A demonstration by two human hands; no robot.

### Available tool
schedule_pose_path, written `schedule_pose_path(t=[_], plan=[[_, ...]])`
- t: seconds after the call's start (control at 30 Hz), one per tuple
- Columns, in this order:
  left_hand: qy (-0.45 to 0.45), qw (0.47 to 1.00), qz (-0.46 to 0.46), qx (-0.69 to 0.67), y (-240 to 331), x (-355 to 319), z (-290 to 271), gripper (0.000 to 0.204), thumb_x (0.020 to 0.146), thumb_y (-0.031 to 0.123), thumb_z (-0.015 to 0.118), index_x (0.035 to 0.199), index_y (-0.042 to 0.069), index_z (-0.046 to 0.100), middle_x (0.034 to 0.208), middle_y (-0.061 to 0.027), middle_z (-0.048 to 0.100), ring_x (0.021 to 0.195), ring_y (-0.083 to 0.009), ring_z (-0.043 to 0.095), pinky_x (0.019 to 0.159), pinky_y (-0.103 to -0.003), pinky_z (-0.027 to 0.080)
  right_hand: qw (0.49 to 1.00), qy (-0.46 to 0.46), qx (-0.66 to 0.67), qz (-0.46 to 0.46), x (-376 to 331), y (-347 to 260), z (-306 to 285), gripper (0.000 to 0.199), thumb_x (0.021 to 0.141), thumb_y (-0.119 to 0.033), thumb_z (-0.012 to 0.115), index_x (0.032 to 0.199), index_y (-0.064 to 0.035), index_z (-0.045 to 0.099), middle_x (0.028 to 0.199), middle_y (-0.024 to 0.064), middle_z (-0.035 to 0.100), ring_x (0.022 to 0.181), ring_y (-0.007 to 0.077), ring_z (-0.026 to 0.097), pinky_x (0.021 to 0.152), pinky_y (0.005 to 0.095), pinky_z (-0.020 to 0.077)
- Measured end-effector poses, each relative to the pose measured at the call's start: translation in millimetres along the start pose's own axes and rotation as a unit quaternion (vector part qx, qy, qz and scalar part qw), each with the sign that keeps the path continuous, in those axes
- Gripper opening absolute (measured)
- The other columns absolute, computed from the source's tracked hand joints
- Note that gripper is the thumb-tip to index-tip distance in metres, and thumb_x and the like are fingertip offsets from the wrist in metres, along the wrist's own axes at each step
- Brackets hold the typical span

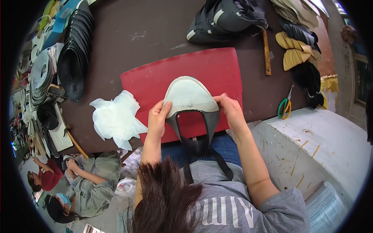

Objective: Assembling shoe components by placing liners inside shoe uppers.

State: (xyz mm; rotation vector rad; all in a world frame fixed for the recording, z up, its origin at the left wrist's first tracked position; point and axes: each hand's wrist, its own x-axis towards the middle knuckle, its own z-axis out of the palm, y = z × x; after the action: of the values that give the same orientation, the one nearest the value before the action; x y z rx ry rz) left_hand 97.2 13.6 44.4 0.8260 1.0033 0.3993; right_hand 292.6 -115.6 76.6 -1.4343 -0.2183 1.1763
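Over the near edge of a red mat [145, 87] I hold a shoe upper [210, 120], with a whitish rounded toe piece [188, 91] facing up and dark side parts running down toward my lap. The thumb and fingers of my left hand [157, 118] are closed on its left edge, where white meets dark. At the opposite edge, my right hand [232, 112] pinches the upper between thumb and fingers. Left of the mat lies a fanned pile of thin white pieces [116, 118], nearest to my left hand.
A brown table [128, 35] carries dark uppers [229, 19], a hammer [266, 52] and scissors [286, 104] on the right. Dark stacked pieces [75, 50] line the left. A white block [326, 132] stands beside my right arm. Two people [83, 190] sit at lower left.
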Motion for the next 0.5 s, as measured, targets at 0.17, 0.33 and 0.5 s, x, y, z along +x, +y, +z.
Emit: schedule_pose_path(t=[0.17, 0.33, 0.5], plan=[[0.017, 0.993, -0.001, -0.116, 9.2, -1.9, 16.5, 0.026, 0.093, 0.016, 0.057, 0.110, -0.003, 0.060, 0.089, -0.0090, 0.067, 0.064, -0.0110, 0.062, 0.056, -0.018, 0.050, 0.997, -0.062, 0.019, 0.038, -7.0, 18.4, -23.5, 0.024, 0.095, -0.017, 0.050, 0.104, 0.0010, 0.064, 0.098, 0.0072, 0.065, 0.084, 0.0127, 0.058, 0.073, 0.0212, 0.0444], [-0.033, 0.989, 0.049, -0.137, 26.1, -7.2, 9.6, 0.031, 0.096, 0.020, 0.053, 0.119, -0.001, 0.055, 0.100, -0.0106, 0.066, 0.075, -0.0137, 0.064, 0.066, -0.021, 0.050, 0.966, -0.223, 0.095, 0.085, -57.4, 7.3, -43.5, 0.034, 0.080, -0.003, 0.065, 0.113, 0.0023, 0.058, 0.110, 0.0096, 0.064, 0.097, 0.0179, 0.061, 0.081, 0.0259, 0.0480], [-0.016, 0.989, 0.030, -0.144, 38.5, -30.4, 29.5, 0.040, 0.098, 0.027, 0.047, 0.128, 0.001, 0.047, 0.115, -0.0135, 0.060, 0.094, -0.0172, 0.062, 0.078, -0.024, 0.049, 0.989, 0.002, 0.025, -0.148, -47.5, -123.4, -61.8, 0.035, 0.089, -0.019, 0.057, 0.118, -0.0009, 0.049, 0.078, 0.0136, 0.063, 0.061, 0.0212, 0.062, 0.054, 0.0277, 0.0509]])
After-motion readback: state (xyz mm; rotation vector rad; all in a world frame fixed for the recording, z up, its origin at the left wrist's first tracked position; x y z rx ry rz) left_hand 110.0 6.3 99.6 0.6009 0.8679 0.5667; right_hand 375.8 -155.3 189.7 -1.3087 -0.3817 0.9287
